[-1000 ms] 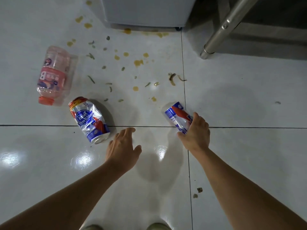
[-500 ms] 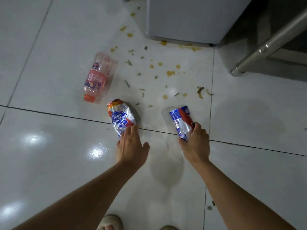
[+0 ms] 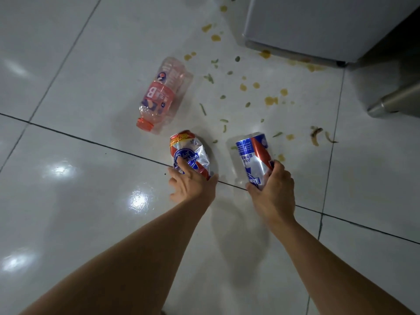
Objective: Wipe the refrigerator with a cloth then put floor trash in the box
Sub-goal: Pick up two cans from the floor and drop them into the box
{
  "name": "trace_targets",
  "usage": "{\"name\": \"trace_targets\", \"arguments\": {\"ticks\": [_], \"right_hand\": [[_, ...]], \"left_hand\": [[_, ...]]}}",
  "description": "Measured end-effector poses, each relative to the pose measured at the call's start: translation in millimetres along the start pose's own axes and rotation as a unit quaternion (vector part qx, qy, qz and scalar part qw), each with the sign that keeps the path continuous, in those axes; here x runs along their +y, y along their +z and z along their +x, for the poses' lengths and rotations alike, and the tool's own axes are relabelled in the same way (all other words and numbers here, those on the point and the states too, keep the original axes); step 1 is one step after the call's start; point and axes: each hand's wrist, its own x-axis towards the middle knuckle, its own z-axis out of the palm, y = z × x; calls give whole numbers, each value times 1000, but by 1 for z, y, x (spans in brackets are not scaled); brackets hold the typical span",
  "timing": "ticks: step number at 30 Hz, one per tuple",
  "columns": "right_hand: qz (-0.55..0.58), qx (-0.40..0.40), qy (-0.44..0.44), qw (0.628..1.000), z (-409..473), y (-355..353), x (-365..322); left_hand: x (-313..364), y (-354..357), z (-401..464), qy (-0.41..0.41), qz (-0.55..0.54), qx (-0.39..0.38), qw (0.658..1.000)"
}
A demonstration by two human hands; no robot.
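Observation:
Two crushed beer cans and a bottle lie on the white tiled floor. My right hand (image 3: 273,189) is closed around the near end of the silver, blue and red can (image 3: 253,153), which points away from me. My left hand (image 3: 192,184) lies on the near end of the dented can (image 3: 188,153), fingers wrapping its lower part. An empty clear plastic bottle (image 3: 162,95) with a pink label and orange cap lies on its side farther left. The grey refrigerator's bottom corner (image 3: 318,26) is at the top right. No cloth and no box are in view.
Yellow-brown spill spots (image 3: 270,100) and small green scraps (image 3: 210,78) are scattered over the floor between the bottle and the refrigerator. A metal leg (image 3: 393,103) stands at the right edge. Dark grout lines cross the tiles.
My left hand has reached forward onto the dented can and its fingers have closed over it. My right hand keeps its hold on the other can. The view has shifted left.

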Motion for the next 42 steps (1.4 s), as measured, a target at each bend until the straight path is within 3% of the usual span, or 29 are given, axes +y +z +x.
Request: {"name": "trace_targets", "arguments": {"ticks": [5,14,28,42], "right_hand": [[4,-6,1,1000,-3,1,1],[28,-5,37,999,-37,-58,-24],[75,-12,52,996,-130,-313,-129],[129,55,9,990,-237,-568,-215]], "left_hand": [[-5,-3,2,-24,-42,-7,999],[5,-68,-60,62,-6,-6,998],[104,-276,-253,213,62,17,975],[171,-472,-454,277,32,71,958]]}}
